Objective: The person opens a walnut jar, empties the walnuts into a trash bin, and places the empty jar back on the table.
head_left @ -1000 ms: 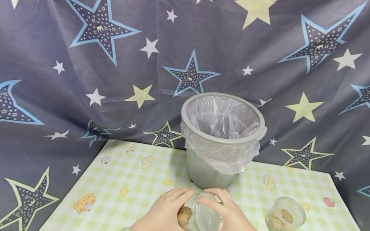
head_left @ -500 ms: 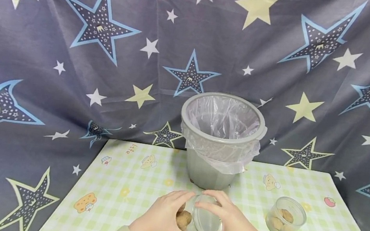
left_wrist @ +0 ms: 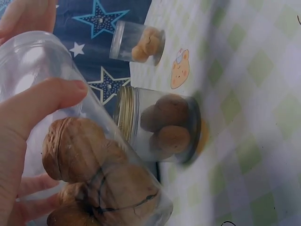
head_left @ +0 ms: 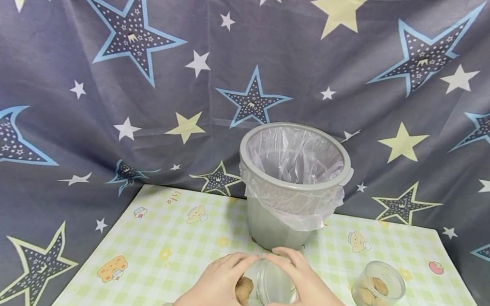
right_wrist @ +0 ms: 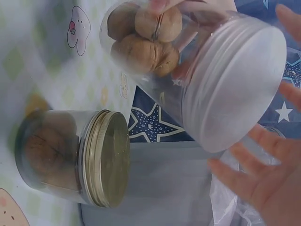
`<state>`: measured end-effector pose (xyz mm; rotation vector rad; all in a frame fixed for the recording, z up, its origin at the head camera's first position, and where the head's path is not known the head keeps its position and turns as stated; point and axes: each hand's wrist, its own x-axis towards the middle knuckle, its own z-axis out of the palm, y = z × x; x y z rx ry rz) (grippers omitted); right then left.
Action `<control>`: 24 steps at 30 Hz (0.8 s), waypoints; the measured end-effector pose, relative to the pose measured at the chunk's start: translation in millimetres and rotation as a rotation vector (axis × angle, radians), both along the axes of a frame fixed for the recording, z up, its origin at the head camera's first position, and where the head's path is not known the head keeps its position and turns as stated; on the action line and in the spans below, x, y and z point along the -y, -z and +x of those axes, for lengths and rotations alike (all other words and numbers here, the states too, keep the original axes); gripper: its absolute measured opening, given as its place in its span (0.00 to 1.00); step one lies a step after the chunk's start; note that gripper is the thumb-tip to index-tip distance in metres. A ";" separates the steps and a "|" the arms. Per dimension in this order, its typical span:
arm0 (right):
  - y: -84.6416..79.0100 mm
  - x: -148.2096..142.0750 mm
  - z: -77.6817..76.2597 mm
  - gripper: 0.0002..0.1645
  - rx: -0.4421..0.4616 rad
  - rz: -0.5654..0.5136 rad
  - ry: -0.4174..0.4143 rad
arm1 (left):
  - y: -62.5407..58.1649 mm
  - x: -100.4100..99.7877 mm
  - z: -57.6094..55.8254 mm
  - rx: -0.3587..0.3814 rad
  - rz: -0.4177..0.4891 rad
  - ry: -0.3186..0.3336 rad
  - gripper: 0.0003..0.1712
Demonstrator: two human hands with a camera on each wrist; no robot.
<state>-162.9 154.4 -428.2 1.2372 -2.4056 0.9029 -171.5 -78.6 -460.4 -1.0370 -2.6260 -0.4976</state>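
Head view, left to right: your left hand (head_left: 217, 286) grips a clear jar (head_left: 253, 281) about midway between the worktop's (head_left: 151, 249) left and right edges, fingers and thumb round its base end. The jar is tipped, its walnuts (head_left: 244, 291) gathered toward your left palm, its pale lid (head_left: 277, 285) toward your right. That tilt looks like the main risk: should the lid come loose with the mouth dipping, the nuts could roll out; the smooth wall could also slip if twisting force meets a slack left hold. Just beyond, largely hidden here but plain in the right wrist view, a gold-lidded jar (right_wrist: 70, 155) stands upright, close enough to be knocked by a sudden jerk. Behind it, toward the far edge, a grey bin (head_left: 276, 233) with a clear bag (head_left: 290, 201) limits forward reach. Your right hand (head_left: 311, 298) spreads its fingers around the lid without clasping it; whether a fingertip touches the rim, you cannot tell. Toward the right edge, another jar (head_left: 388, 285) stands upright, well apart and out of the way.
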 end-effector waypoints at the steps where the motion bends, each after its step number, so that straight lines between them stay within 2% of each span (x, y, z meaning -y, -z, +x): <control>1: 0.0 0.2 0.6 0.47 0.014 0.001 0.015 | -0.1 -0.2 0.2 -0.005 0.001 -0.007 0.57; 9: -1.0 2.9 4.9 0.42 0.198 0.023 0.114 | -1.4 -0.2 1.2 -0.009 -0.013 -0.062 0.57; 18: -4.6 6.3 6.8 0.43 0.302 -0.008 0.152 | -0.9 -0.2 1.9 -0.004 -0.012 -0.085 0.58; 24: -4.5 7.5 7.4 0.44 0.333 -0.003 0.174 | -0.1 -0.2 1.7 0.000 -0.015 -0.085 0.58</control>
